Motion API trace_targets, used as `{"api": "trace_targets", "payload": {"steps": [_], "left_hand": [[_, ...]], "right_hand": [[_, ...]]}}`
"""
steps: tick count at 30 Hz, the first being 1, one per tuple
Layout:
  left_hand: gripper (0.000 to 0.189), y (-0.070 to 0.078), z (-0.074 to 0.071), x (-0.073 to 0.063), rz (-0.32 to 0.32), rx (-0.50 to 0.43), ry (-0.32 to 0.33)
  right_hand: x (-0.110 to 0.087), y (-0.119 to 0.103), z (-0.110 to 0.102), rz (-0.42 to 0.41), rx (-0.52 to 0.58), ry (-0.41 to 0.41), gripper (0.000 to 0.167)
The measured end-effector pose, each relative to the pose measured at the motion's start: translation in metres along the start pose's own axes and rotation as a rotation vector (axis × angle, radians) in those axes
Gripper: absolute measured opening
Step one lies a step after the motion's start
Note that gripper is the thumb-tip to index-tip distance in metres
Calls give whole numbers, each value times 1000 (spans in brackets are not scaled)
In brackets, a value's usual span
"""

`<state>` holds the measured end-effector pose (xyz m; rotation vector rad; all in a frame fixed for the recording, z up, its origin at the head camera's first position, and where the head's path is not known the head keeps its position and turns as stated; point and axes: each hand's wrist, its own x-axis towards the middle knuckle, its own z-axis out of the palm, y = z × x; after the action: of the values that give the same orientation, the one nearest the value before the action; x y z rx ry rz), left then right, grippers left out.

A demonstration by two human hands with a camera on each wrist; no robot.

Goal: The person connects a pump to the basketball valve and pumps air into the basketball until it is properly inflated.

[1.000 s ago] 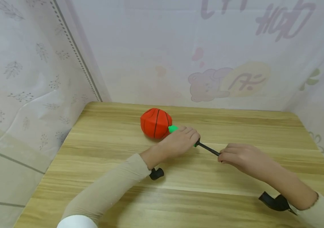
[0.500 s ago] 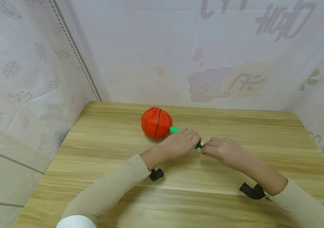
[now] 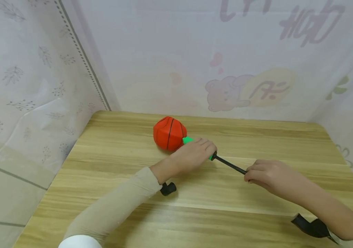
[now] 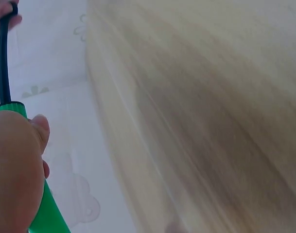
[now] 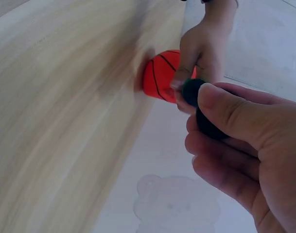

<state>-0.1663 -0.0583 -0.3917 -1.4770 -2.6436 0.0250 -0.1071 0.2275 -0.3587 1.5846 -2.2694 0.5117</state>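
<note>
A red ball (image 3: 168,135) with black basketball lines sits toward the back of the table, its surface dented and faceted. Against its right side points the green tip of a hand pump (image 3: 187,140). My left hand (image 3: 192,155) grips the pump's green barrel (image 4: 48,213), covering most of it. From the barrel a black rod (image 3: 230,164) extends a long way to the right. At the rod's far end, my right hand (image 3: 271,177) holds the black handle (image 5: 208,124) between thumb and fingers. Whether the tip is inside the ball cannot be made out.
The wood-grain table (image 3: 133,220) has its back edge against a pale printed curtain (image 3: 164,69). A second patterned curtain (image 3: 24,86) hangs on the left. Black wrist mounts (image 3: 311,227) stick out below both wrists.
My right hand pushed the rod in toward the left hand, then drew it back out to the right. The left hand and barrel stay almost in place; the ball shifts slightly.
</note>
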Motion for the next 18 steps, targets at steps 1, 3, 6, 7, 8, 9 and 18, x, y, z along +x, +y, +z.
{"api": "trace_targets", "payload": {"steps": [1, 3, 6, 7, 8, 9, 18], "left_hand": [[13, -1, -1, -1, -5, -4, -2], [13, -2, -2, -2, -11, 0, -4], [15, -1, -2, 0, -17, 29, -6], [15, 0, -1, 1, -20, 39, -9], [16, 1, -1, 2, -20, 51, -10], [17, 2, 0, 3, -20, 61, -12], [16, 8, 3, 5, -22, 111, -1]], "right_hand": [[-2, -1, -3, 2, -5, 3, 41], [-4, -2, -6, -6, -21, 10, 40], [-2, -2, -5, -18, -59, 12, 41], [0, -2, -3, -27, -71, 7, 41], [2, -1, 0, -39, -89, 1, 42], [5, -1, 2, -48, -103, -9, 42], [36, 11, 26, -75, -121, -82, 27]]}}
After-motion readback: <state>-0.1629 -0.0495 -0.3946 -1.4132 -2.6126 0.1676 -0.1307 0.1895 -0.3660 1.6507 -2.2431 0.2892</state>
